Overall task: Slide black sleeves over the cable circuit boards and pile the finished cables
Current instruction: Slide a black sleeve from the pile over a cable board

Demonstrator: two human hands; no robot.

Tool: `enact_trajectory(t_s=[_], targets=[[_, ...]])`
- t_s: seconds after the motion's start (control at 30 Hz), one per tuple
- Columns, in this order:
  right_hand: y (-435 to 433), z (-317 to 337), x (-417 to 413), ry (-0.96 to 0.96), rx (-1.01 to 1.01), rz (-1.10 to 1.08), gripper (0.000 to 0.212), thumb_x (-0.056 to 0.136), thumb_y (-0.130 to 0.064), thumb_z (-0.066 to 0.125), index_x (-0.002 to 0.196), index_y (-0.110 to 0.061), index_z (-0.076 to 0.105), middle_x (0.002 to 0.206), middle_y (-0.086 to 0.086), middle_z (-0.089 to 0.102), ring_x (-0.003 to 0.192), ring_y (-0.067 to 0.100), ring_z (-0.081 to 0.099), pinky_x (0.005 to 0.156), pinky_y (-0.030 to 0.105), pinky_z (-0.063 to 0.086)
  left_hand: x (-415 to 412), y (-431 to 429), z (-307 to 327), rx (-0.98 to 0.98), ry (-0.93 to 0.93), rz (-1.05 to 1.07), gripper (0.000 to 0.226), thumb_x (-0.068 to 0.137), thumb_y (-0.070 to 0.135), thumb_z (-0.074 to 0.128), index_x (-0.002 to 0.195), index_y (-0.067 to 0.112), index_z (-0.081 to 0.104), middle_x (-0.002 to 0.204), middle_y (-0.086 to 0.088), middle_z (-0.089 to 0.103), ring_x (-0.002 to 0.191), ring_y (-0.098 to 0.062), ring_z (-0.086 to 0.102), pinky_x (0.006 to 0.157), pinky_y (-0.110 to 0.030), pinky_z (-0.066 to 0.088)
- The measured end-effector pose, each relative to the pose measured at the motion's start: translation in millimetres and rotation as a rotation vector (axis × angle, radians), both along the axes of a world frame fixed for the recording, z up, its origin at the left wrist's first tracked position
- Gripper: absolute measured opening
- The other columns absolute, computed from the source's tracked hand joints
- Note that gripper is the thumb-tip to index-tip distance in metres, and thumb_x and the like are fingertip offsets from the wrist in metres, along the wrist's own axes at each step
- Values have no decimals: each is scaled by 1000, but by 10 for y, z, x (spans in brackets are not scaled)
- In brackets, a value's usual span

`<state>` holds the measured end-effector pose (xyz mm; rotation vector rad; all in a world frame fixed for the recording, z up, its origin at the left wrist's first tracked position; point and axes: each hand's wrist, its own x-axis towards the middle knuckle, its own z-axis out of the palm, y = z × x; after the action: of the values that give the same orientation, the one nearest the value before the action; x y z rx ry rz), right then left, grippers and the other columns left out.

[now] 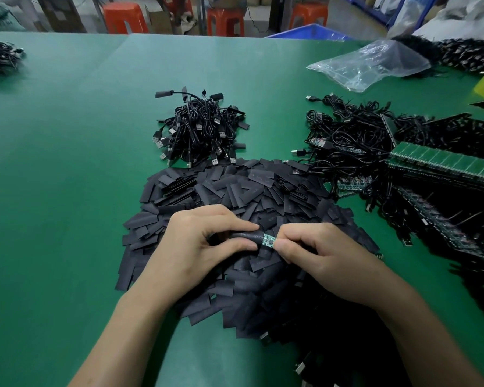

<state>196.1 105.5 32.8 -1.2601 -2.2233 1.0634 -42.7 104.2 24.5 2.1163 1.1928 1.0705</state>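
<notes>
1. The green tabletop (67,163) fills nearly the whole view and carries everything below.
2. A broad heap of flat black sleeves (249,191) lies at the centre, and both hands hover right above it.
3. From the hands, at 2 to 3 o'clock, a tangle of unsleeved USB cables (347,146) sprawls beside long green circuit-board strips (444,163).
4. A clear plastic bag (375,62) lies crumpled at 1 o'clock, well beyond the tangle.
5. The pile of finished cables (201,129) sits at 12 o'clock, just past the far edge of the sleeve heap.
6. A smaller clump of black cables (0,54) rests at 10 o'clock, at the tabletop's far left edge.
7. The left hand (196,247) has its thumb and forefinger closed in a pinch on one black sleeve (246,236) — the other fingers (235,223) are curled alongside.
8. The right hand (319,255) pinches the right end of a small green circuit board (269,241) between thumb and fingertips.
9. That sleeve lies level between the two hands, its open end touching the board's left end — most of the board is bare.
</notes>
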Motion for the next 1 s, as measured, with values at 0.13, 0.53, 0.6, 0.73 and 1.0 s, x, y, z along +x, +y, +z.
enact_trajectory(t_s=[0.13, 0.53, 0.6, 0.73, 1.0], targets=[[-4, -10, -13, -13, 29, -4, 36, 105, -35, 53, 76, -15, 48, 71, 7, 49, 64, 21, 45, 61, 39, 36, 5, 17, -11, -19, 16, 1, 26, 79, 34, 83, 100, 20, 83, 86, 7, 74, 78, -14, 69, 71, -23, 52], [-8, 15, 3, -19, -19, -22, 35, 105, -37, 51, 76, -17, 54, 72, 6, 52, 60, 6, 40, 57, 28, 33, 9, 7, -17, -1, 16, -54, 23, 80, 28, 85, 101, 20, 83, 90, 9, 74, 84, -12, 71, 74, -22, 53], [-10, 18, 4, -20, -19, -28, 35, 105, -36, 52, 76, -17, 54, 71, 6, 52, 59, 4, 41, 57, 26, 33, 29, 8, -27, -6, 24, -63, 23, 80, 28, 85, 101, 20, 83, 89, 8, 74, 82, -11, 70, 73, -26, 54], [-11, -6, -9, -20, -19, -34, 33, 104, -34, 55, 73, -22, 57, 66, -4, 51, 59, 3, 44, 57, 21, 34, 91, -3, -65, 49, 59, -82, 22, 84, 32, 83, 104, 21, 82, 91, 11, 71, 85, -5, 67, 75, -26, 54], [-1, 58, 9, 149, -21, -110, 22, 95, -40, 57, 82, -25, 67, 77, 2, 63, 71, 22, 57, 68, 36, 44, 100, -5, -93, 131, -13, 4, 20, 86, 31, 80, 103, 20, 81, 92, 11, 71, 85, -8, 67, 75, -26, 54]])
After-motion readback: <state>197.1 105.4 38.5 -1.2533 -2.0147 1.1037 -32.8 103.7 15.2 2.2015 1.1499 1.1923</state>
